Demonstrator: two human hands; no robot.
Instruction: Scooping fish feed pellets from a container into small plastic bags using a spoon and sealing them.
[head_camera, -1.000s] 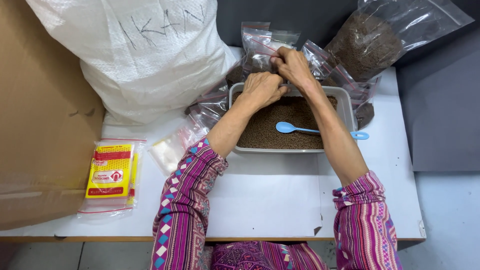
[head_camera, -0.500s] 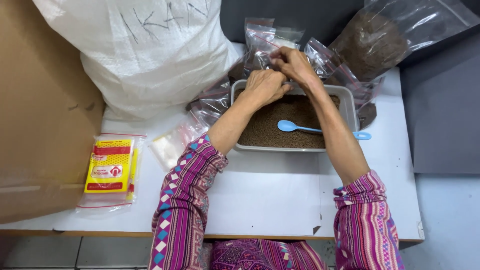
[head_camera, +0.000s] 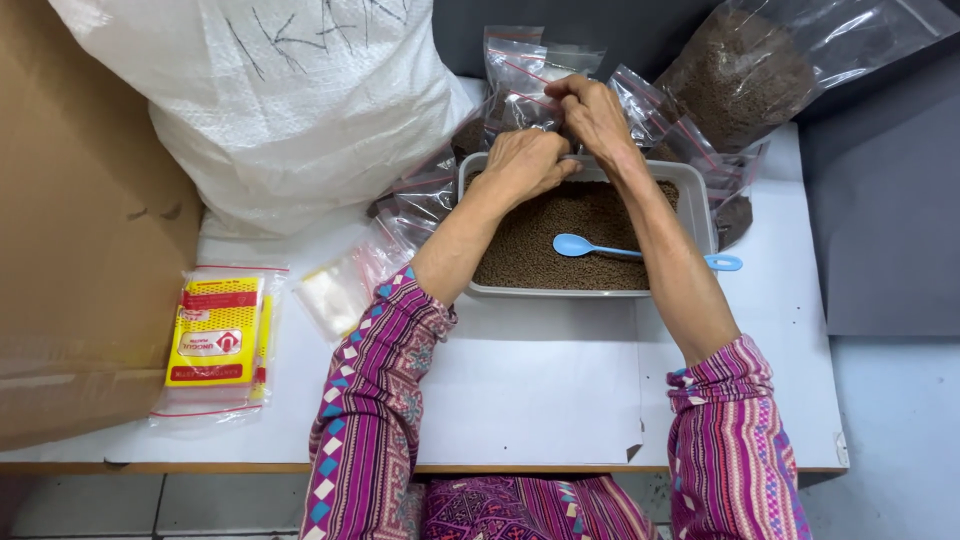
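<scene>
Both hands working at the tray's (head_camera: 700, 200) twelve o'clock rim: left hand (head_camera: 522, 160) and right hand (head_camera: 592, 112) pinching shut on a small clear bag (head_camera: 520, 95), held over the pellets so spills are landing inside. Blue spoon (head_camera: 575, 245) lying idle.

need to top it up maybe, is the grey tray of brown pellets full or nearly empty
Fairly full: brown pellets cover the whole floor of the grey tray, and the blue spoon lies on top of them.
</scene>
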